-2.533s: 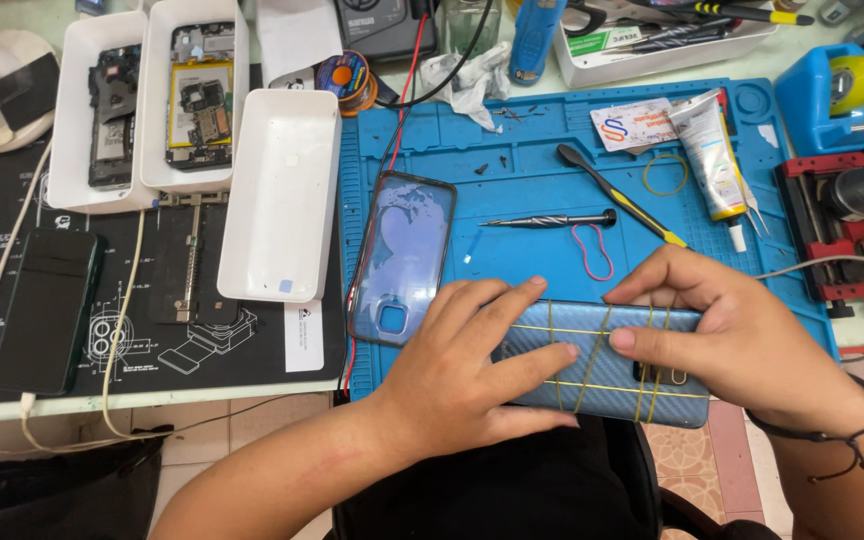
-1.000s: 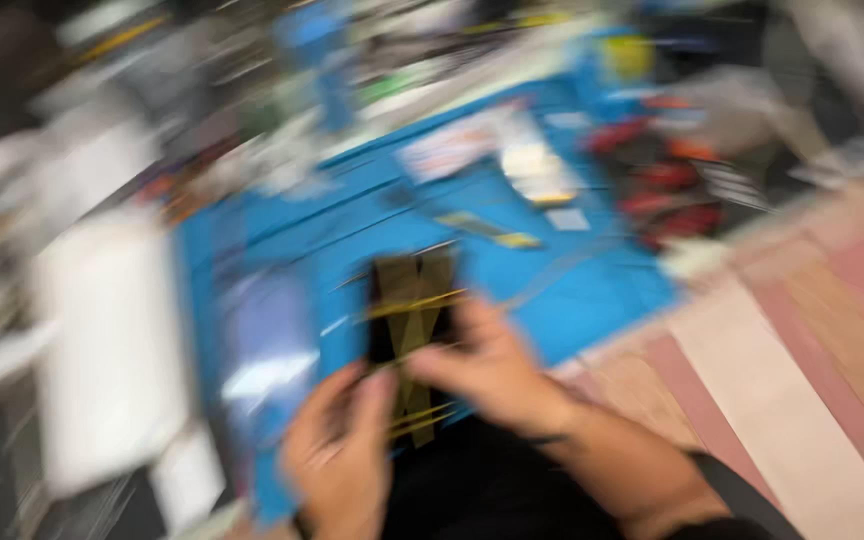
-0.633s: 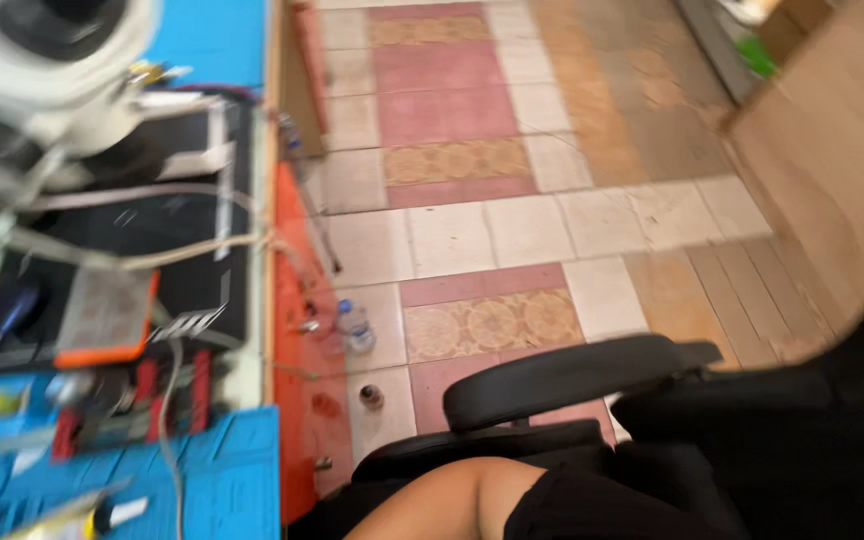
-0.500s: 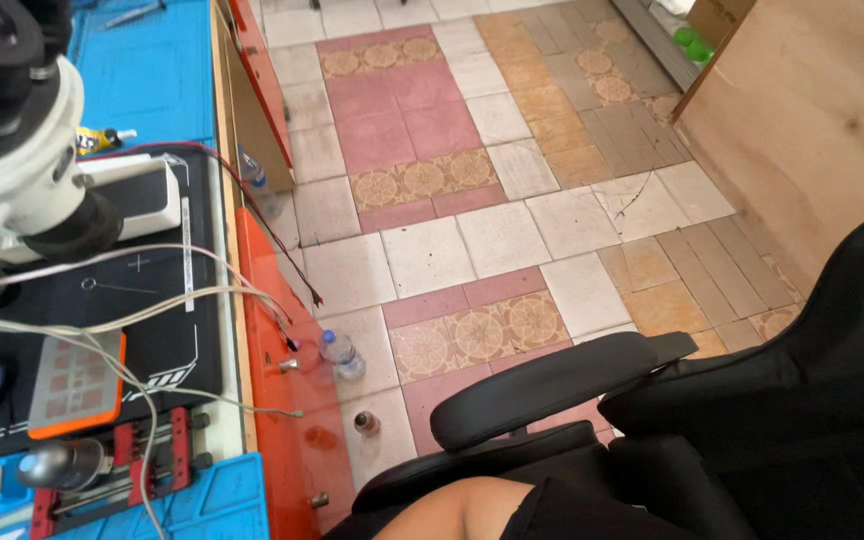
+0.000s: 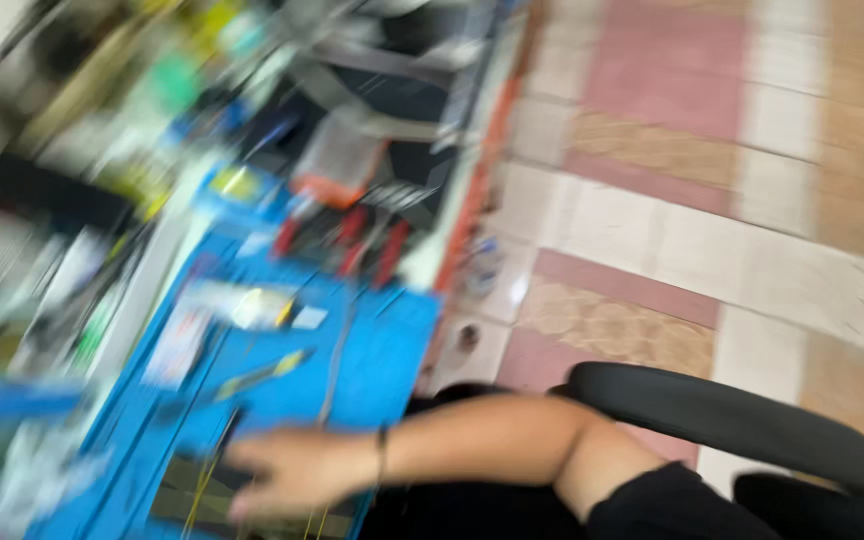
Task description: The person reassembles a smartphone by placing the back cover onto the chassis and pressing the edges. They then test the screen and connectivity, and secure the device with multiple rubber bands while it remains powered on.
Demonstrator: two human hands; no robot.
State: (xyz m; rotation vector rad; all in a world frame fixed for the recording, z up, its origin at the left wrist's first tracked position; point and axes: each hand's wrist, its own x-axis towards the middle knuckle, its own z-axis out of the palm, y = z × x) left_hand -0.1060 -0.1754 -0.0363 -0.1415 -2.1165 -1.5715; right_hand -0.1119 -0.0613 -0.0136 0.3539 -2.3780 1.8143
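Note:
The whole view is motion-blurred. My right hand (image 5: 297, 468) reaches left across my body and lies on a dark phone (image 5: 187, 497) wrapped in thin yellow rubber bands, at the near edge of the blue work mat (image 5: 372, 350). Its fingers stretch over the phone's right end, and a dark band sits on the wrist. My left hand is out of the frame. Whether the fingers curl under the phone is lost in the blur.
On the mat lie a black-and-yellow tool (image 5: 257, 372) and a white tube or packet (image 5: 242, 305). Behind them are a red-jawed holder (image 5: 352, 240) and cluttered gear. A black chair armrest (image 5: 712, 410) sits at my right, over the tiled floor (image 5: 652, 270).
The camera swung away right toward the floor and chair, then back left to the bench. My right hand is in sight again on the banded phone; my left hand no longer shows.

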